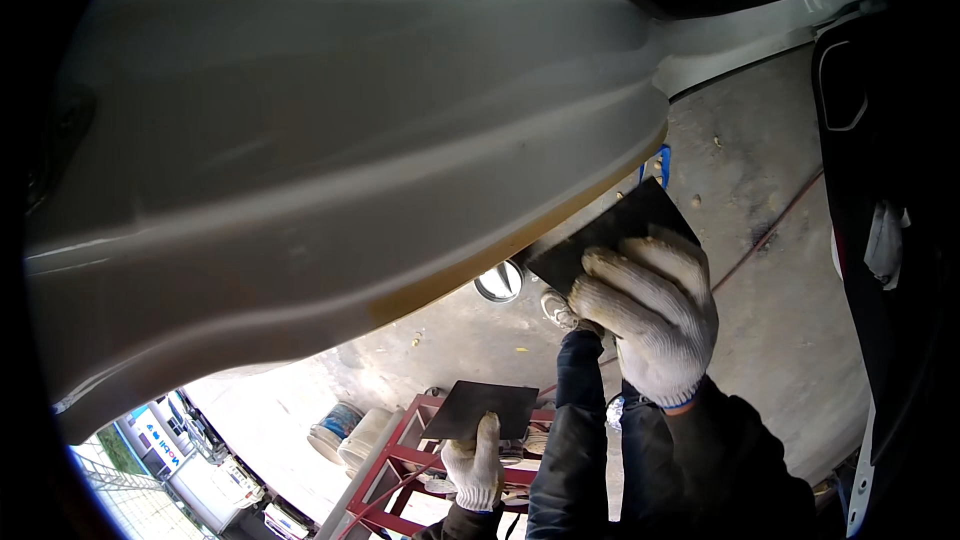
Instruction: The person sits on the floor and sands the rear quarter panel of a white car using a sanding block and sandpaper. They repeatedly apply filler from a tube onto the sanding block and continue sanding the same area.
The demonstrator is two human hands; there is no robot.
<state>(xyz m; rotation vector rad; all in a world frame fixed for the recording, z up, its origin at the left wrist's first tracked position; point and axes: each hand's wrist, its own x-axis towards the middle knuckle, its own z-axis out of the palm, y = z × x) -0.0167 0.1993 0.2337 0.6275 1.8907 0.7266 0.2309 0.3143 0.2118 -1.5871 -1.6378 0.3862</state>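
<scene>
My right hand [655, 315], in a white knitted glove, has its fingers pressed across a thin dark rectangular sheet [640, 217]. This sheet is close to the lower edge of a grey car body panel [330, 180]. A tan strip [470, 265] runs along that edge. Lower and to the left, my left hand [474, 470], gloved as well, grips a second dark flat sheet [485, 408] with the thumb on top. The fingers of that hand are hidden beneath the sheet.
A red metal frame [400, 488] stands below my left hand, with buckets [338, 428] beside it. A round white-rimmed object [498, 283] lies on the concrete floor near my shoe [560, 310]. A reddish hose [765, 240] crosses the floor; a dark panel [860, 220] rises at the right.
</scene>
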